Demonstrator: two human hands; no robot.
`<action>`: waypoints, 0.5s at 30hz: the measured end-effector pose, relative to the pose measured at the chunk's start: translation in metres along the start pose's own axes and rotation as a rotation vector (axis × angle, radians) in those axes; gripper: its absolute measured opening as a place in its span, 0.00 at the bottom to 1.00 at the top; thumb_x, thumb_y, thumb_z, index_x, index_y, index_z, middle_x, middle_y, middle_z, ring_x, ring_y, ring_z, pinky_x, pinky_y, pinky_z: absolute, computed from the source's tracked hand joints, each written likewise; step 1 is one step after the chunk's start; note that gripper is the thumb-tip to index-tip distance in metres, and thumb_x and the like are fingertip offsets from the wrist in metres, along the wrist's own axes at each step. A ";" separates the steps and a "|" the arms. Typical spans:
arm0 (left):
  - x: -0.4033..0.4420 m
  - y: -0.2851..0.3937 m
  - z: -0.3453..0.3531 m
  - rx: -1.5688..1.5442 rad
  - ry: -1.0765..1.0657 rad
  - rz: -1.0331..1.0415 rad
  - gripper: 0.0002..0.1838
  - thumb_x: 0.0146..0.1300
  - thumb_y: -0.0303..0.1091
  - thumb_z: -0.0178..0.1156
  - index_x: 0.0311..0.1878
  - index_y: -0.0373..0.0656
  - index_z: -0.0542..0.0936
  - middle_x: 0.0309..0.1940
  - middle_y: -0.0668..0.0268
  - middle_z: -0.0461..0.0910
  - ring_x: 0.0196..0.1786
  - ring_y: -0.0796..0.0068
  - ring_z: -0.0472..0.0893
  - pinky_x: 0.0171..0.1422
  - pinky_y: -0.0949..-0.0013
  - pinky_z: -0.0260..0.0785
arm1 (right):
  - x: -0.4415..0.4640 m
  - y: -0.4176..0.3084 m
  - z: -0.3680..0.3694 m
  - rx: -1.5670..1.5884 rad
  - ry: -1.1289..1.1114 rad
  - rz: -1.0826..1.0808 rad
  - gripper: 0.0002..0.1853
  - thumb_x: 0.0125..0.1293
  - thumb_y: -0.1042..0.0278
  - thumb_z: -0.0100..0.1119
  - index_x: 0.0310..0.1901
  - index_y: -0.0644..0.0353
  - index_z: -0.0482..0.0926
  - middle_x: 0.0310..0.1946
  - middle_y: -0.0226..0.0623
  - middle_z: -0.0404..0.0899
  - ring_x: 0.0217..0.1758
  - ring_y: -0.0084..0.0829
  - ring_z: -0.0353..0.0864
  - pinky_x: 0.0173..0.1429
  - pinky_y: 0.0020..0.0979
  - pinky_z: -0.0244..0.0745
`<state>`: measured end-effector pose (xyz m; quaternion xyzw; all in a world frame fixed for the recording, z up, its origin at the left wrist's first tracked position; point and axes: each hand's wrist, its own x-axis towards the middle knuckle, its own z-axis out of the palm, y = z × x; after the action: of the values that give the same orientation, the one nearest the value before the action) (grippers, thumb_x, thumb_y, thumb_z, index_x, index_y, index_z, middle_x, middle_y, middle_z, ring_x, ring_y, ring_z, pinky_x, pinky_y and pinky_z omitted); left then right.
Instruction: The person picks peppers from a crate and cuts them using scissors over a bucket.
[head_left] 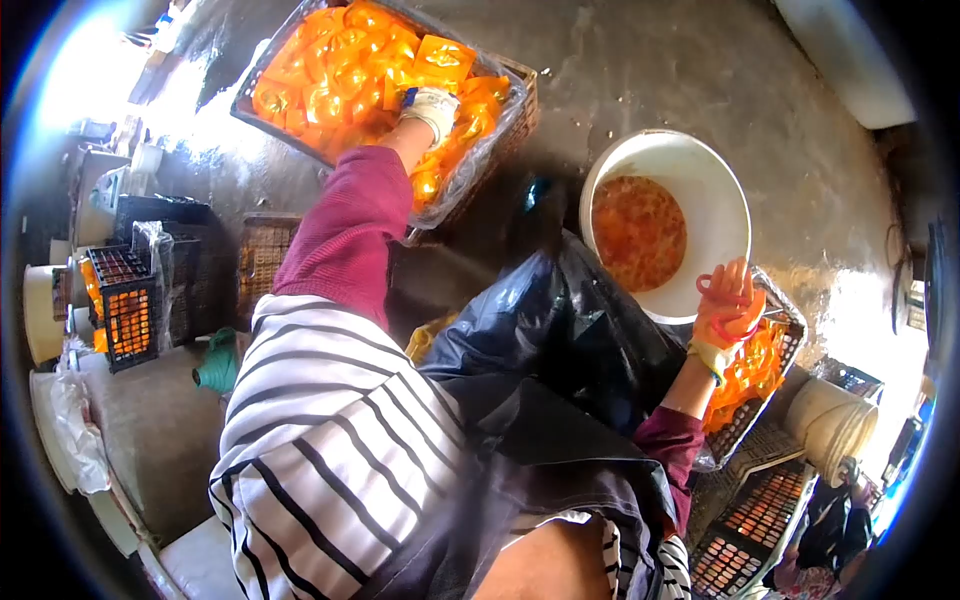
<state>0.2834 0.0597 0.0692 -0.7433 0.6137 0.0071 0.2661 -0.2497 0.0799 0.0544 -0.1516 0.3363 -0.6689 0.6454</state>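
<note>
My left hand (430, 108), in a white glove with a bit of blue at the fingers, reaches down onto orange packets (350, 75) in a plastic-lined crate (480, 175). Its fingertips are partly lost among the shiny packets, so its grip is unclear. My right hand (728, 310), in a pale glove stained orange-red, is beside the rim of a white bucket (715, 190). Its fingers look stretched and apart, with a thin red band across them. Reddish, chunky liquid (640, 232) lies in the bucket. Below that hand, a second crate (785, 385) holds more orange packets (750, 370).
A black plastic sheet (570, 310) covers the area between my legs. Black crates (130, 310) and a green object (215, 362) stand at left. More crates (755, 520), a cream bucket (830, 425) and another person (825, 545) are at lower right. The concrete floor (650, 60) looks wet.
</note>
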 end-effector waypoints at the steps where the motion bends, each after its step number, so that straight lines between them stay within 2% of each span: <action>1: -0.006 -0.002 -0.002 0.034 -0.026 0.045 0.16 0.56 0.38 0.58 0.49 0.49 0.78 0.47 0.57 0.79 0.50 0.57 0.79 0.52 0.58 0.71 | -0.001 0.002 0.001 -0.029 0.008 -0.007 0.26 0.69 0.49 0.43 0.55 0.64 0.71 0.59 0.45 0.70 0.62 0.40 0.69 0.68 0.41 0.61; 2: -0.014 -0.002 -0.016 0.057 -0.052 0.064 0.16 0.59 0.39 0.56 0.48 0.45 0.81 0.45 0.58 0.81 0.48 0.59 0.81 0.50 0.59 0.73 | -0.002 0.002 0.002 -0.048 -0.003 -0.003 0.26 0.70 0.49 0.42 0.56 0.64 0.70 0.60 0.45 0.69 0.63 0.39 0.68 0.68 0.40 0.62; 4: -0.011 -0.012 -0.012 -0.146 0.009 0.046 0.19 0.56 0.42 0.58 0.52 0.49 0.78 0.48 0.57 0.79 0.51 0.57 0.78 0.54 0.58 0.71 | 0.014 0.001 -0.021 0.108 -0.346 0.131 0.26 0.70 0.49 0.42 0.56 0.64 0.70 0.60 0.45 0.69 0.63 0.38 0.68 0.68 0.40 0.63; 5: -0.012 -0.017 -0.014 -0.246 0.040 0.039 0.22 0.55 0.43 0.60 0.54 0.50 0.77 0.49 0.57 0.78 0.53 0.56 0.77 0.56 0.58 0.69 | 0.018 0.001 -0.024 0.162 -0.447 0.174 0.26 0.70 0.48 0.43 0.56 0.64 0.70 0.60 0.45 0.69 0.63 0.38 0.68 0.67 0.40 0.63; 6: -0.018 -0.021 -0.015 -0.348 0.099 0.031 0.28 0.55 0.48 0.60 0.58 0.50 0.73 0.53 0.56 0.76 0.55 0.55 0.75 0.59 0.58 0.66 | 0.021 0.001 -0.026 0.210 -0.547 0.221 0.26 0.70 0.48 0.43 0.56 0.64 0.70 0.60 0.45 0.69 0.62 0.38 0.69 0.67 0.40 0.63; 7: -0.020 -0.020 -0.013 -0.332 0.094 0.022 0.30 0.56 0.50 0.60 0.61 0.50 0.70 0.55 0.56 0.75 0.57 0.56 0.74 0.61 0.58 0.65 | 0.024 0.002 -0.028 0.236 -0.579 0.248 0.26 0.69 0.48 0.43 0.56 0.64 0.70 0.59 0.45 0.70 0.62 0.38 0.69 0.67 0.39 0.64; 9: -0.030 -0.012 -0.016 -0.306 0.083 -0.005 0.34 0.57 0.53 0.59 0.65 0.51 0.66 0.58 0.54 0.72 0.60 0.58 0.72 0.63 0.58 0.63 | 0.019 0.003 -0.011 0.151 -0.408 0.226 0.26 0.69 0.48 0.44 0.56 0.64 0.70 0.59 0.45 0.70 0.61 0.38 0.70 0.66 0.40 0.65; 10: -0.035 0.000 -0.023 -0.111 0.005 -0.025 0.38 0.57 0.54 0.59 0.68 0.51 0.61 0.59 0.55 0.71 0.61 0.55 0.71 0.63 0.55 0.63 | 0.011 0.005 0.000 0.041 -0.203 0.171 0.26 0.69 0.48 0.45 0.56 0.64 0.70 0.58 0.45 0.70 0.60 0.39 0.71 0.66 0.40 0.65; 11: -0.033 0.005 -0.015 -0.028 0.027 -0.015 0.36 0.58 0.55 0.58 0.67 0.49 0.63 0.58 0.55 0.72 0.60 0.53 0.72 0.62 0.53 0.64 | 0.004 0.007 0.010 -0.072 0.003 0.111 0.26 0.69 0.48 0.46 0.55 0.64 0.71 0.58 0.45 0.71 0.59 0.39 0.72 0.66 0.40 0.65; 13: -0.022 0.008 -0.007 -0.030 -0.038 -0.018 0.32 0.59 0.53 0.57 0.63 0.48 0.68 0.56 0.55 0.74 0.58 0.55 0.74 0.61 0.55 0.65 | 0.000 0.010 0.011 -0.091 -0.021 0.107 0.25 0.68 0.49 0.47 0.55 0.64 0.71 0.58 0.45 0.71 0.58 0.39 0.73 0.65 0.40 0.66; 15: -0.007 0.002 -0.002 -0.194 -0.021 -0.028 0.27 0.59 0.51 0.56 0.59 0.47 0.72 0.53 0.55 0.76 0.56 0.57 0.76 0.59 0.57 0.67 | 0.000 0.006 0.008 -0.116 -0.026 0.109 0.25 0.68 0.49 0.48 0.54 0.63 0.71 0.57 0.45 0.72 0.57 0.39 0.73 0.64 0.39 0.67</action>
<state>0.2796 0.0655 0.0728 -0.7739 0.5969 0.0709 0.1993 -0.2404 0.0779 0.0560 -0.1792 0.3739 -0.6101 0.6752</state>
